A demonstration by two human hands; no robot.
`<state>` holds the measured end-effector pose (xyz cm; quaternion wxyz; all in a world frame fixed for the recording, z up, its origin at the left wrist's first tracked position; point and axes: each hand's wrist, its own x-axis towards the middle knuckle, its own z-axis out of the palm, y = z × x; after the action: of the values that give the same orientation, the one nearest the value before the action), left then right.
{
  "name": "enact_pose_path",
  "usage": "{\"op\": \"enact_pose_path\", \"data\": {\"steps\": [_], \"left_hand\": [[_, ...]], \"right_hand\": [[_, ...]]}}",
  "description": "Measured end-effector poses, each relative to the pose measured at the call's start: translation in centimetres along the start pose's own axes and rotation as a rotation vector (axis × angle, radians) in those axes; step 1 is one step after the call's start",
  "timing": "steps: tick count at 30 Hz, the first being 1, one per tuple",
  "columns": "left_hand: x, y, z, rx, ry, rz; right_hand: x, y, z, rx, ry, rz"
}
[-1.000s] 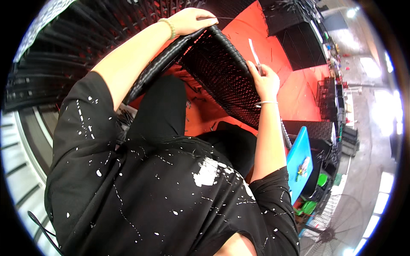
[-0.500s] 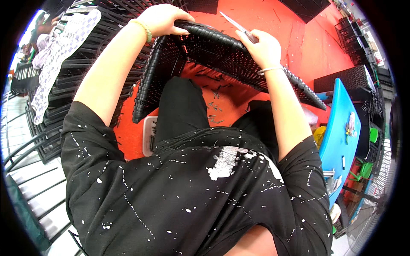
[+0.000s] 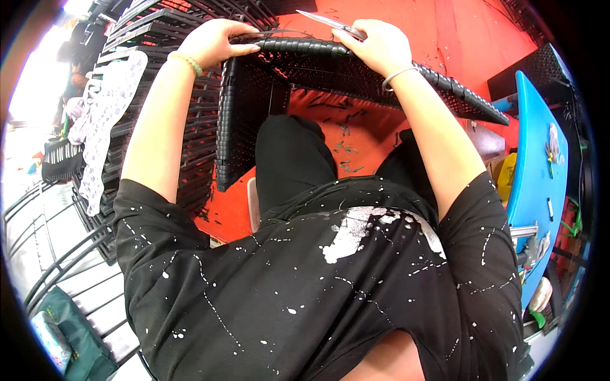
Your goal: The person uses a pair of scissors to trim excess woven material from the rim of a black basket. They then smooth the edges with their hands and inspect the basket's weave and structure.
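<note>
A black woven wicker frame (image 3: 305, 46), perhaps a chair part, stands around my knees with its thick wrapped edge uppermost. At its upper left corner my left hand (image 3: 216, 44) is closed, thumb below and fingers above, on a thin black strip (image 3: 279, 32) that runs along the edge toward the right. My right hand (image 3: 386, 49) rests on the top edge farther right. It grips scissors (image 3: 327, 22), whose pointed silver blades aim up and left; the handles are mostly hidden in the palm.
Stacked black metal frames (image 3: 171, 95) crowd the left, with a pale cloth (image 3: 114, 108) over them. A blue table (image 3: 540, 146) stands at the right. Dark scraps (image 3: 346, 149) litter the red floor (image 3: 457, 38). A white container (image 3: 253, 203) sits beside my left leg.
My left hand has gone from lying over the frame's corner to pinching the strip. The right hand with the scissors has moved left and up along the edge. The whole view has shifted.
</note>
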<state>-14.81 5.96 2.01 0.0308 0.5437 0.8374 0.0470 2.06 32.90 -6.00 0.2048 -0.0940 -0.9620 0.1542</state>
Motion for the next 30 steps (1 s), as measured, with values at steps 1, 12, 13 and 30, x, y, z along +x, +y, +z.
{"op": "enact_pose_path", "data": {"steps": [1,12,13,30], "left_hand": [[-0.1,-0.5,0.1,-0.026,0.009,0.006],[-0.1,-1.4,-0.2,-0.411,0.204,-0.085],[0.6,-0.5,0.1,-0.374,0.192,-0.015],[-1.5,-1.5,0.1,-0.344,-0.086,-0.268]], "right_hand": [[0.0,0.0,0.1,0.006,-0.004,-0.003],[0.0,0.0,0.0,0.036,-0.006,0.016],[-0.1,0.1,-0.1,0.026,-0.005,0.014],[-0.3,0.2,0.1,0.023,0.020,-0.011]]}}
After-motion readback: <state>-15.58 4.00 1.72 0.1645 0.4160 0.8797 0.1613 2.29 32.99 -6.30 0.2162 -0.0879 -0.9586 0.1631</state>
